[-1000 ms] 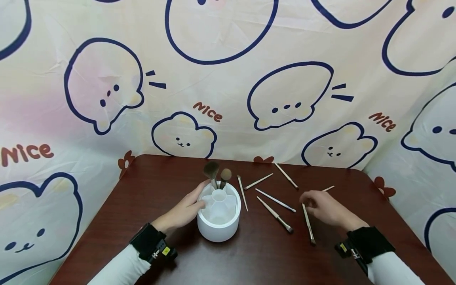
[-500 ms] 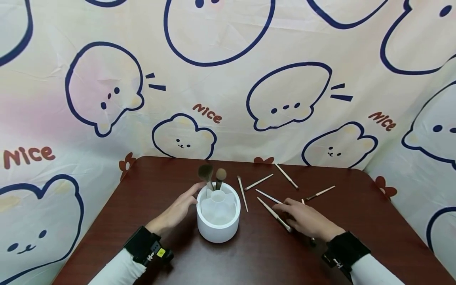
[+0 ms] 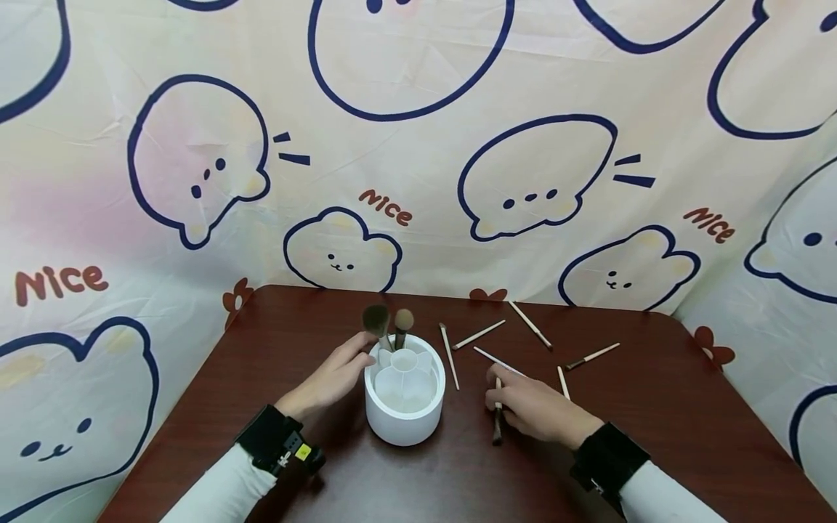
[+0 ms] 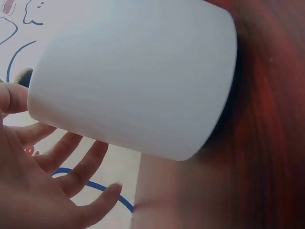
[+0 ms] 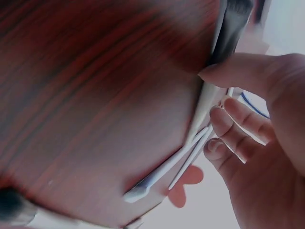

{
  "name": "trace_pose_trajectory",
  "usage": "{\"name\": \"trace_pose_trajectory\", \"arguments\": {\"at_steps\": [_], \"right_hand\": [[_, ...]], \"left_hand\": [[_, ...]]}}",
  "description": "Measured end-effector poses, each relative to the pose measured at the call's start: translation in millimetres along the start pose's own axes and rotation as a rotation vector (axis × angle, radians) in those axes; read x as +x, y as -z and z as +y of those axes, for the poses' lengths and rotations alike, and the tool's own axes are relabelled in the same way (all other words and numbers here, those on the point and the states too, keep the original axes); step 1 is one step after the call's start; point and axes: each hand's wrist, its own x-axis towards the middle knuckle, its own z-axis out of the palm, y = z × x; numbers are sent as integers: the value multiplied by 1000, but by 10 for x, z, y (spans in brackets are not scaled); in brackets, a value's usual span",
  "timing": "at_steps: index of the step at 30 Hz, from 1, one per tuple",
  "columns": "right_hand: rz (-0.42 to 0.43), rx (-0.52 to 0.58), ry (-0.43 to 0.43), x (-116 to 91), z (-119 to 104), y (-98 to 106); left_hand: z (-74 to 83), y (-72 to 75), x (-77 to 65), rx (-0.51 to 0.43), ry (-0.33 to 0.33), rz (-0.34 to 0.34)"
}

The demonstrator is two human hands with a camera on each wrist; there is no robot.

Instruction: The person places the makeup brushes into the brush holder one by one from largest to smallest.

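My left hand [image 3: 330,378] holds the upper left side of a round white brush holder [image 3: 403,423], thumb at the rim. In the left wrist view the other fingers spread along the holder's wall [image 4: 138,81]. Two makeup brushes, a broad dark one [image 3: 375,321] and a rounder brown one [image 3: 403,320], stand bristles up in its rear compartments. To the right of the holder, my right hand [image 3: 536,407] pinches a makeup brush [image 3: 498,425], dark bristles towards me. Its pale handle [image 5: 203,107] runs away beneath the fingers in the right wrist view.
Several slim brushes lie scattered on the dark wooden table [image 3: 392,494]: a pale one [image 3: 450,357] by the holder, a white one [image 3: 495,359] beyond my right hand, another [image 3: 592,356] at right. One brush [image 3: 564,381] is partly hidden by that hand. A patterned cloth [image 3: 425,174] hangs behind.
My right hand has moved left from the rightmost brushes and taken hold of the thicker brush, whose bristle end has swung left. The left hand stays at the holder, shifting slightly.
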Motion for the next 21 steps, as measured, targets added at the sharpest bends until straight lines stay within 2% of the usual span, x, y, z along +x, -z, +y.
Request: {"name": "trace_pose_trajectory", "arguments": {"at_steps": [7, 13, 15, 17, 21], "right_hand": [[-82, 12, 44, 50, -99, 2], [-90, 32, 73, 62, -185, 57], [-45, 37, 83, 77, -214, 145], [32, 55, 84, 95, -245, 276], [250, 154, 94, 162, -299, 642]], "left_hand": [[28, -4, 92, -24, -35, -41], [24, -39, 135, 6, -32, -8], [42, -48, 144, -6, -28, 2], [132, -52, 119, -24, -24, 3], [309, -60, 71, -45, -10, -7]]}}
